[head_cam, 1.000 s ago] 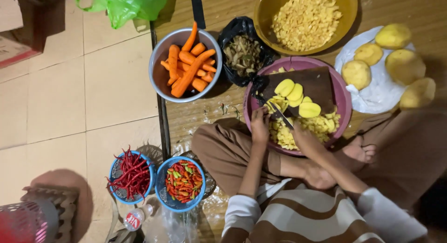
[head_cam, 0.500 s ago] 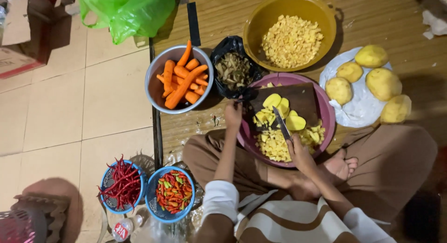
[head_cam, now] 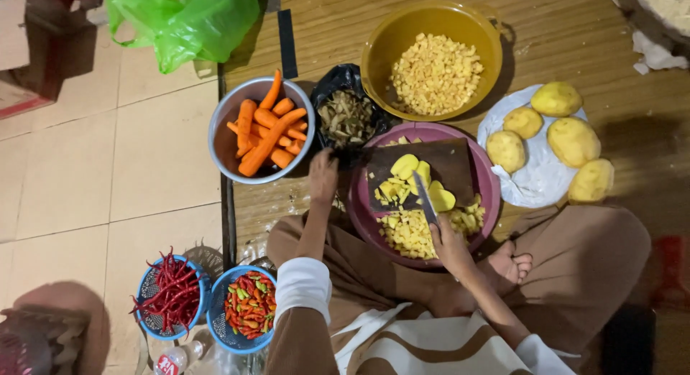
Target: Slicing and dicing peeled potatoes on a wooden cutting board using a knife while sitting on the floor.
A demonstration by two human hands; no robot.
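Note:
My right hand [head_cam: 449,244] grips a knife [head_cam: 424,199] whose blade lies over yellow potato slices [head_cam: 406,167] on a dark cutting board [head_cam: 454,163]. The board rests across a purple bowl [head_cam: 490,202] that holds diced potato [head_cam: 406,233]. My left hand [head_cam: 323,175] is off the board, left of the bowl, with its fingertips at the edge of a black bag of peels [head_cam: 348,116]. It holds nothing that I can see.
A yellow bowl [head_cam: 374,52] of diced potato stands at the back. A grey bowl of carrots [head_cam: 266,127] is on the left. Peeled potatoes [head_cam: 571,141] lie on white plastic [head_cam: 535,182]. Two blue baskets of chillies [head_cam: 172,292] [head_cam: 248,307], a green bag [head_cam: 187,19].
My left hand has left the potato slices and moved left to the black bag. The right hand with the knife has stayed over the board. The view has shifted closer.

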